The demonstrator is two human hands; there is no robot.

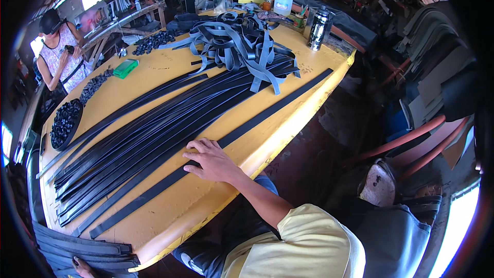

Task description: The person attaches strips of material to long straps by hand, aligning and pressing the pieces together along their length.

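Observation:
My right hand (210,162) lies over a long flat black strip (149,194) near the table's front edge. Its fingers are spread and slightly bent, resting on the strip without wrapping round it. Beside it, many more long black strips (139,144) lie side by side in a fanned bundle. At the lower left corner, a stack of dark strips (82,247) hangs over the table's end. My left hand (82,266) shows only in part there, its fingers closed on those strips at the frame's edge. A tangled heap of grey-black strips (234,41) sits on the bundle's far end.
The yellow table (257,146) holds a bowl of small black pieces (66,123), a green box (126,68), a dark shiny bottle (320,28) and a clear jug (283,1). A person (59,51) stands across the left side; others are behind. Sheets (437,46) are stacked right.

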